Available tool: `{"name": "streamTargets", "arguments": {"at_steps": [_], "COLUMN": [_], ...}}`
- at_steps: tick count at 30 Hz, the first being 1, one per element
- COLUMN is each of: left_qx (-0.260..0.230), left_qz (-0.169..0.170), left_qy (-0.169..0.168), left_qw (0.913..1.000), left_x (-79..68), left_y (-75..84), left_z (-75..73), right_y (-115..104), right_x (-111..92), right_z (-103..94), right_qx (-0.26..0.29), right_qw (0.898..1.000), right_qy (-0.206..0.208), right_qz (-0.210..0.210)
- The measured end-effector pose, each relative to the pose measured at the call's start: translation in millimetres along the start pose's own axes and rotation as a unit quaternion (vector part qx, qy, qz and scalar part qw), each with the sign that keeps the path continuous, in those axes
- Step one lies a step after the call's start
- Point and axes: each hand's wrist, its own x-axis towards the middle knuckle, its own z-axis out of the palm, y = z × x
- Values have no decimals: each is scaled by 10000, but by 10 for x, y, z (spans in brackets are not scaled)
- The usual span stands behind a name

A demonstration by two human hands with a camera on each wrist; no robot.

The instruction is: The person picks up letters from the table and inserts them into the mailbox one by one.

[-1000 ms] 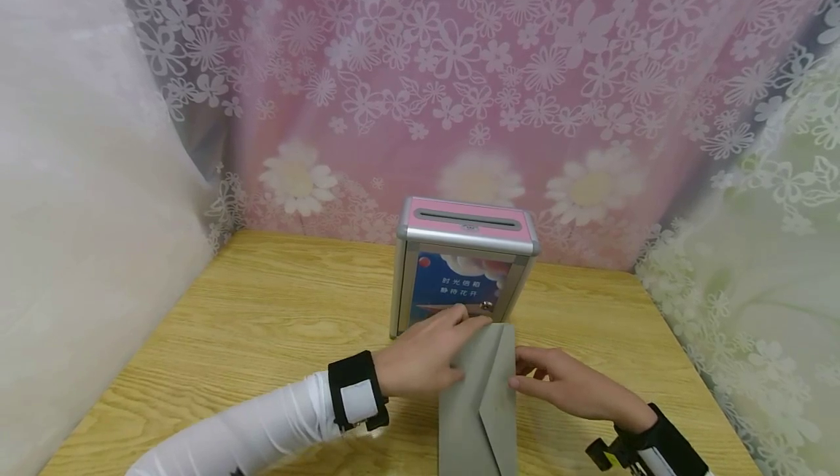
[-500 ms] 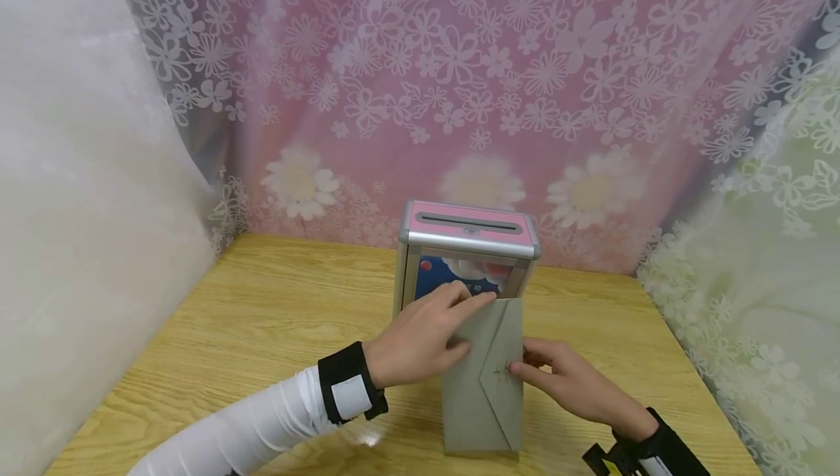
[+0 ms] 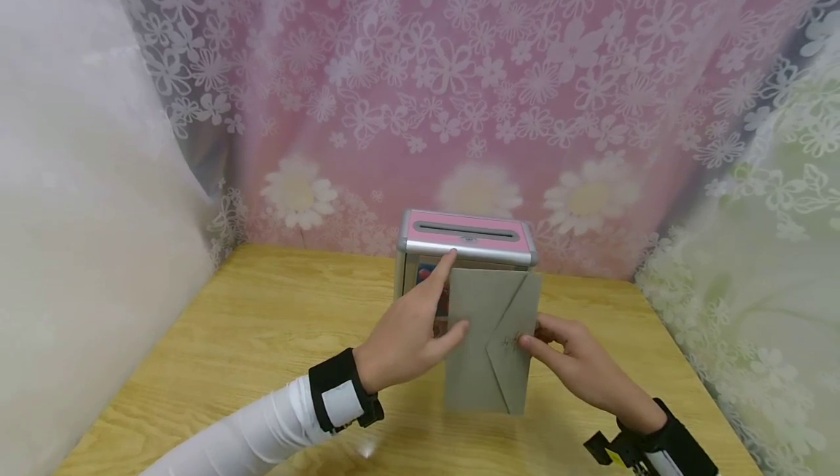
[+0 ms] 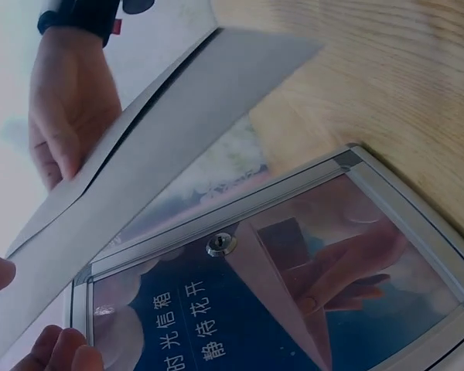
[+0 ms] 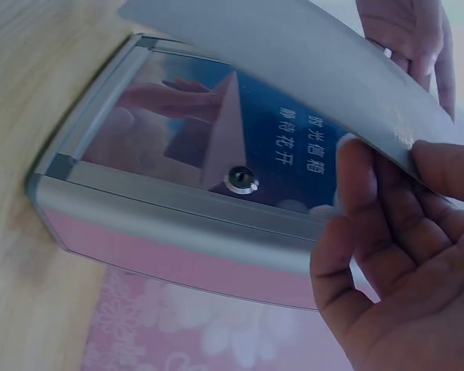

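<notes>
A grey-beige envelope [image 3: 482, 301] with a pointed flap stands upright in front of the mailbox [image 3: 469, 246], raised off the table in the head view. My right hand [image 3: 584, 367] pinches its right edge, thumb on the flap side and fingers behind, as the right wrist view shows. At the left edge, my left hand [image 3: 403, 334] has its index finger extended toward the box's top rim and its thumb over the envelope's edge; in the left wrist view its fingers [image 4: 66, 352] lie apart from the paper. The mailbox has a pink top with a slot [image 3: 466, 231] and a lock [image 5: 241, 180] on its front.
The box stands toward the back of a wood-grain table [image 3: 308, 301]. Behind it hangs a pink floral curtain [image 3: 367, 148], with pale cloth [image 3: 85, 192] on the left and a whitish-green floral curtain [image 3: 755, 301] on the right.
The envelope has risen up in front of the box, covering most of its front in the head view. Both hands moved up with it; the left index finger straightened and its hand shifted slightly left off the envelope.
</notes>
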Motion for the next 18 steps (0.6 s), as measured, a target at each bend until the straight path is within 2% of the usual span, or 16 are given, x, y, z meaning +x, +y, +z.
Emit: {"name": "streamTargets", "arguments": {"at_steps": [3, 6, 11, 18], "left_qx": [-318, -490, -418, -390], "left_qz": [-192, -189, 13, 322], "left_qy": [23, 1, -106, 167], "left_qw": [9993, 9986, 9991, 9986], "left_x": [-23, -35, -35, 52], "left_y": [-8, -6, 13, -6], "left_z": [18, 26, 37, -11], "right_y": [-27, -49, -88, -218], "right_x": [14, 29, 54, 157], "right_z": [-24, -48, -78, -128], "right_qx": [-68, -27, -205, -493], "right_qw": [9998, 9992, 9972, 9935], "right_qy": [201, 401, 721, 1012], "right_qz": [-11, -2, -63, -172]}}
